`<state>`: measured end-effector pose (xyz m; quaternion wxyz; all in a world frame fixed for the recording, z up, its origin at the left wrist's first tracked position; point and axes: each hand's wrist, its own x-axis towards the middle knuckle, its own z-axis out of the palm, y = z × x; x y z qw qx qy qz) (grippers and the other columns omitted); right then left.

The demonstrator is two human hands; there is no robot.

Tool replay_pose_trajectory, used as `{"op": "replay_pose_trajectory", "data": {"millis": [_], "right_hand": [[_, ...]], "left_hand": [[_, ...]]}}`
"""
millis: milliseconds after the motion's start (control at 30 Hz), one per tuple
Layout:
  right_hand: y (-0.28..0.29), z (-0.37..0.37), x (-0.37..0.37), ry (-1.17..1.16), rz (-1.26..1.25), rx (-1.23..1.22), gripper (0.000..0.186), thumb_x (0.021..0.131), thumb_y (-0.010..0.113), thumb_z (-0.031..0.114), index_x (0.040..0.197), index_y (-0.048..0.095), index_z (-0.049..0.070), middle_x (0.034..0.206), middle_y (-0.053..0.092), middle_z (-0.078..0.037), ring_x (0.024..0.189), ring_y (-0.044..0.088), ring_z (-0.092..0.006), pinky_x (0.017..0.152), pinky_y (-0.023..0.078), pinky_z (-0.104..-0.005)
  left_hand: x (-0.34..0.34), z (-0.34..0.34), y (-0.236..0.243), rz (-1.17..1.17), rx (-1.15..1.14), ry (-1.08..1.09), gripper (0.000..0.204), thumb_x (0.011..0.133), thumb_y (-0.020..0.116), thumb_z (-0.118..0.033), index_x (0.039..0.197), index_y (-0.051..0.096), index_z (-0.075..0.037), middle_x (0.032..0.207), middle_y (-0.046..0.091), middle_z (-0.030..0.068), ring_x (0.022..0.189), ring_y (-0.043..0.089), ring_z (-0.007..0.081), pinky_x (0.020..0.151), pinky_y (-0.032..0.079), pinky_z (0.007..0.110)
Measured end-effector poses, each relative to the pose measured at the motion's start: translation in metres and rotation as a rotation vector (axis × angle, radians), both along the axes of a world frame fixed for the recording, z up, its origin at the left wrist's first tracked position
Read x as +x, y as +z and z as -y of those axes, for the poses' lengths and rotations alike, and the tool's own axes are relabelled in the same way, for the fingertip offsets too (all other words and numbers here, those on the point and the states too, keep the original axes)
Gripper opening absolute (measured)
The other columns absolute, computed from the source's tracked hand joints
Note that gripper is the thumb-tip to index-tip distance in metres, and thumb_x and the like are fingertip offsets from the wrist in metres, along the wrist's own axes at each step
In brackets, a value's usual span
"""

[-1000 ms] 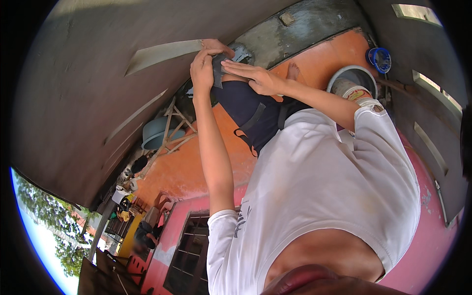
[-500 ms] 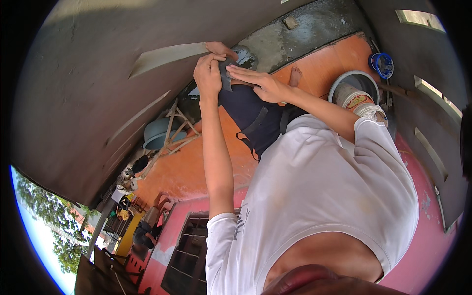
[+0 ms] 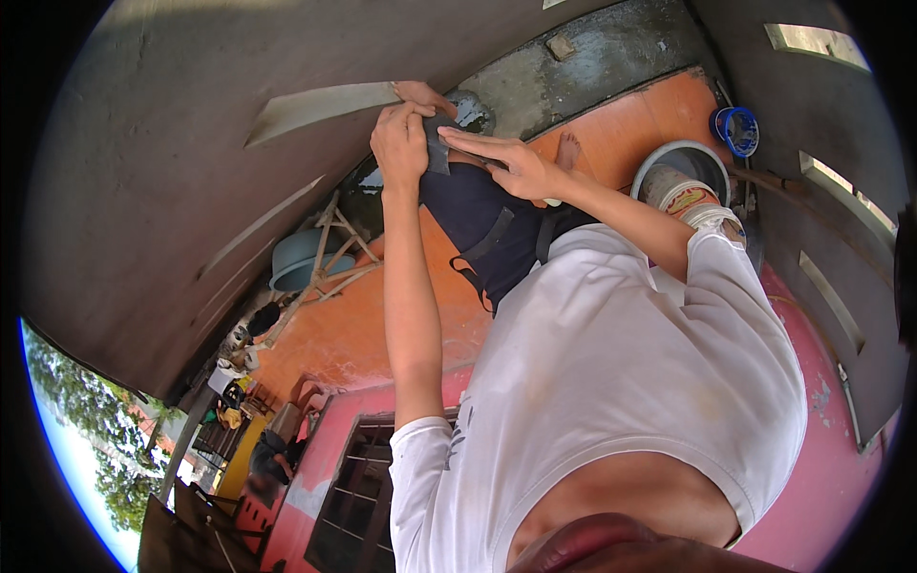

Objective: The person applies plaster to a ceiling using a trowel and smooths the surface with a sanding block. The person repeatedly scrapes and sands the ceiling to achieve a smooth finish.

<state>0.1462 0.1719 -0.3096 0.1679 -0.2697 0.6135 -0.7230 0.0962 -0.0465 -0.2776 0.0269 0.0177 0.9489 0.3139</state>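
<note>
My left hand is closed on a dark grey piece of sheet material, thumb on its upper edge. The piece lies flat over my bent leg, beside the dark shorts. My right hand comes in from the right, its long fingers stretched over the sheet and pointing to my left hand. Beneath those fingers runs a thin dark blade-like tool, mostly hidden; a pale end, seemingly its handle, sticks out by the wrist.
Close on the left rises a grey wall with slots. A blue-grey basin stands behind a wooden frame. To the right are a grey tub with a white bucket and a blue basket. Another person sits at lower left.
Both hands keep nearly the same hold on the leg. The whole view has shifted slightly; the right fingers lie a little differently on the grey piece.
</note>
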Motion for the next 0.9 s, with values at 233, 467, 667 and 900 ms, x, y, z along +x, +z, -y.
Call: {"op": "replay_pose_trajectory", "data": {"millis": [233, 467, 667, 900], "right_hand": [[-0.001, -0.005, -0.002, 0.019, -0.075, 0.069, 0.097, 0.067, 0.041, -0.025, 0.158, 0.047, 0.007, 0.167, 0.041, -0.011, 0.157, 0.034, -0.0301, 0.131, 0.028, -0.0412], [0.011, -0.008, -0.013, 0.059, -0.204, 0.131, 0.092, 0.071, 0.042, -0.026, 0.157, 0.048, 0.007, 0.168, 0.04, -0.01, 0.155, 0.036, -0.0288, 0.131, 0.029, -0.0412], [0.015, -0.007, -0.012, 0.103, -0.349, 0.126, 0.086, 0.077, 0.046, -0.027, 0.155, 0.051, 0.009, 0.167, 0.041, -0.009, 0.154, 0.038, -0.0258, 0.131, 0.031, -0.0411], [0.029, -0.011, -0.011, 0.135, -0.471, 0.296, 0.084, 0.077, 0.053, -0.023, 0.154, 0.053, 0.011, 0.165, 0.044, -0.004, 0.154, 0.038, -0.0239, 0.129, 0.036, -0.0392]], "left_hand": [[-0.002, -0.006, 0.0, -0.05, -0.058, 0.034, 0.027, 0.095, 0.053, -0.017, 0.09, 0.079, -0.011, 0.091, 0.074, 0.0175, 0.093, 0.068, 0.0389, 0.082, 0.053, 0.05], [-0.003, -0.01, 0.002, -0.104, -0.075, 0.028, 0.024, 0.093, 0.055, -0.018, 0.09, 0.078, -0.013, 0.087, 0.069, 0.0211, 0.087, 0.068, 0.0414, 0.079, 0.053, 0.052], [-0.01, -0.007, -0.004, -0.12, -0.191, 0.05, 0.022, 0.093, 0.055, -0.018, 0.086, 0.075, -0.01, 0.082, 0.067, 0.021, 0.083, 0.067, 0.0415, 0.074, 0.053, 0.053], [-0.011, -0.009, -0.003, -0.138, -0.154, 0.054, 0.023, 0.092, 0.055, -0.02, 0.084, 0.071, -0.006, 0.079, 0.065, 0.0212, 0.08, 0.065, 0.0425, 0.071, 0.052, 0.055]]}}
